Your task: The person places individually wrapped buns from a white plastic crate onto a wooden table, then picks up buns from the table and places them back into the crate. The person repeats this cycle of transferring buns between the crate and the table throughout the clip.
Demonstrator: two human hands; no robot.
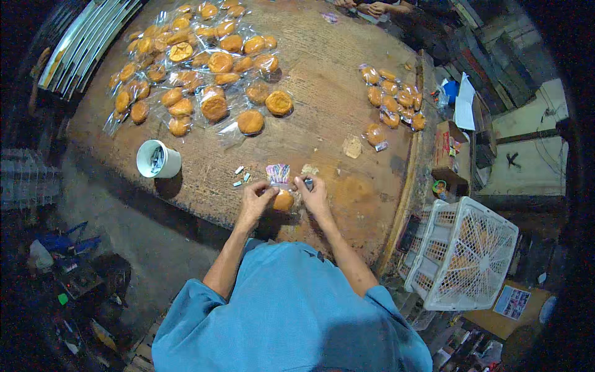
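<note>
A round golden bun [283, 201] in a clear plastic bag lies before me at the table's near edge. My left hand [256, 200] pinches the left side of the bag's mouth between thumb and fingers. On the other side, my right hand [316, 194] holds a small dark object [308, 183], partly hidden by the fingers; it may be a small stapler. Just beyond the bag lies a cluster of pink and white printed labels [278, 173]. Several small pale-and-dark pieces [239, 170] are scattered left of the labels.
Many bagged buns [218, 63] cover the wooden table's [320, 83] far left. A smaller group of labelled bagged buns [389, 88] lies right. A white tub [172, 160] of small pieces stands left. Stacked white plastic crates [483, 260] stand right. Another person's hands [377, 8] work at the far edge.
</note>
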